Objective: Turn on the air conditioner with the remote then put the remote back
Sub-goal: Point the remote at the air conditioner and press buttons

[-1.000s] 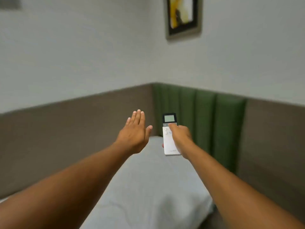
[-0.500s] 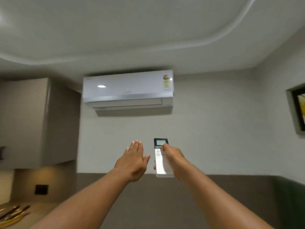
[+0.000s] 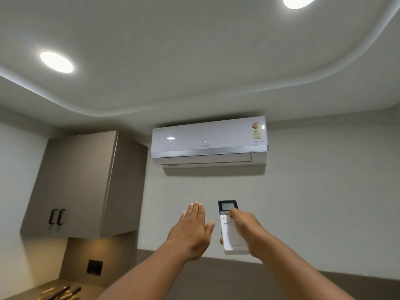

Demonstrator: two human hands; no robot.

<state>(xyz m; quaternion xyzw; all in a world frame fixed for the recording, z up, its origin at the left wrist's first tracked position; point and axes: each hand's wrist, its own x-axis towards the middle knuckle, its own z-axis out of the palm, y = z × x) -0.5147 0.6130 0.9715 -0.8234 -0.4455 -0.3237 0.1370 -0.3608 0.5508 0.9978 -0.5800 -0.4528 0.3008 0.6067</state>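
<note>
Remote [image 3: 231, 230] within right-hand fingers [image 3: 232, 213]

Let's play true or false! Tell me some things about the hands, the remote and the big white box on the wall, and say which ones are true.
1. The right hand holds the remote. True.
2. The left hand holds a cup. False: it is flat, open and empty.
3. The air conditioner hangs on the wall above the remote. True.
4. The cabinet is right of the air conditioner. False: it is to its left.
5. The ceiling light is off. False: it glows.
</note>
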